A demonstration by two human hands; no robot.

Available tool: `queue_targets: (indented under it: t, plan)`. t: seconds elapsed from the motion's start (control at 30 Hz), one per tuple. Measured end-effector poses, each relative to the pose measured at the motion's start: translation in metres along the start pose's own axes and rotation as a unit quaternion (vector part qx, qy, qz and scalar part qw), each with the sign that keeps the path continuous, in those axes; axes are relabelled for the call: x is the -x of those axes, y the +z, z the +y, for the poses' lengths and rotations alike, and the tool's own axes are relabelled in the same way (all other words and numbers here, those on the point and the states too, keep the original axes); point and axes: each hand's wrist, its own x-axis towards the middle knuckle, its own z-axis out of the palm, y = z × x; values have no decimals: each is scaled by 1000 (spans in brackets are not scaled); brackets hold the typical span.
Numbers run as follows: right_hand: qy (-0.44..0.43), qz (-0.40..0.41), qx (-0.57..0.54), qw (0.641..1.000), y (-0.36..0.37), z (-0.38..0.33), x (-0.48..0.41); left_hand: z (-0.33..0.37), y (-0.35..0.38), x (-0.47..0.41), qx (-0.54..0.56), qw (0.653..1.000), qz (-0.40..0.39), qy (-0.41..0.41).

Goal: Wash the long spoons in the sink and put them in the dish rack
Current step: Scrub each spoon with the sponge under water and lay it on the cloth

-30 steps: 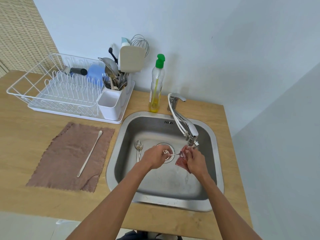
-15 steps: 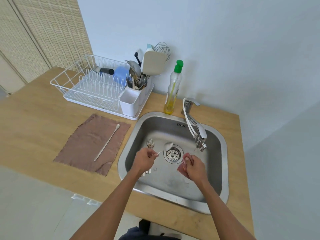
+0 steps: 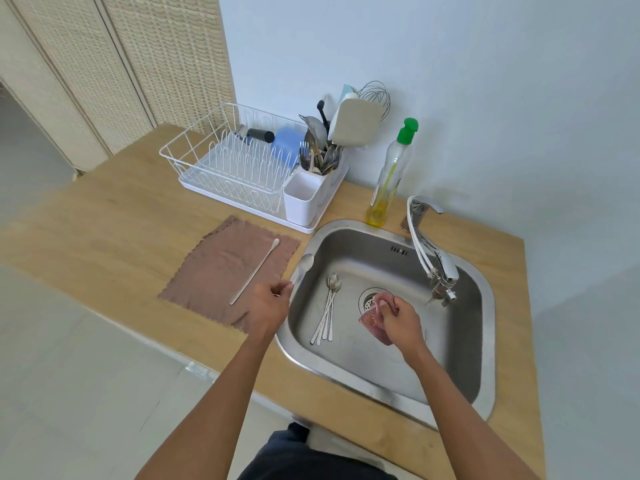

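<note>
My left hand [image 3: 268, 306] pinches the handle of a long white spoon [image 3: 304, 265], whose bowl hovers over the sink's left rim [image 3: 294, 327]. My right hand [image 3: 398, 318] grips a pink mesh scrubber [image 3: 372, 322] inside the sink, beside the drain [image 3: 369, 297]. Several long metal spoons [image 3: 327, 310] lie together on the sink floor at the left. Another long white spoon [image 3: 254, 271] lies on the brown cloth [image 3: 214, 271] left of the sink. The white dish rack [image 3: 228, 164] stands at the back, with a cutlery cup [image 3: 303, 199] at its right end.
The tap [image 3: 433, 254] reaches over the sink's right half. A soap bottle with a green cap [image 3: 389, 174] stands behind the sink. Cutlery, a whisk and a beige board fill the rack's back holder [image 3: 322, 154]. The wooden counter [image 3: 104, 230] stretches left.
My left hand has carried the white spoon from over the drain leftwards to the sink's left rim. My right hand stays in the sink with the scrubber. The camera view has shifted left.
</note>
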Motion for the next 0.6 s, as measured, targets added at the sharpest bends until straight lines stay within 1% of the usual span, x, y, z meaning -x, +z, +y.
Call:
queue_targets:
  t: [0.1,0.23,0.3,0.37,0.47,0.6]
  plan:
    - [16,1,-18,1000,9,-1,-5,-2,-20,-15,2,999,48,-16]
    - [35,9,-39,999,21,-3,-14,-2,-45,-39,6,996,88,-35]
    - [33,12,-42,998,24,-3,-15,-4,-55,-54,-1,996,86,-33]
    - [38,14,-46,998,26,-1,-17,-4,-63,-65,-33,997,71,-23]
    - [70,26,-72,995,25,0,-19,2,-73,-72,-101,993,52,-14]
    - [106,24,-119,987,21,1,-16,-6,-74,-88,-143,988,48,-13]
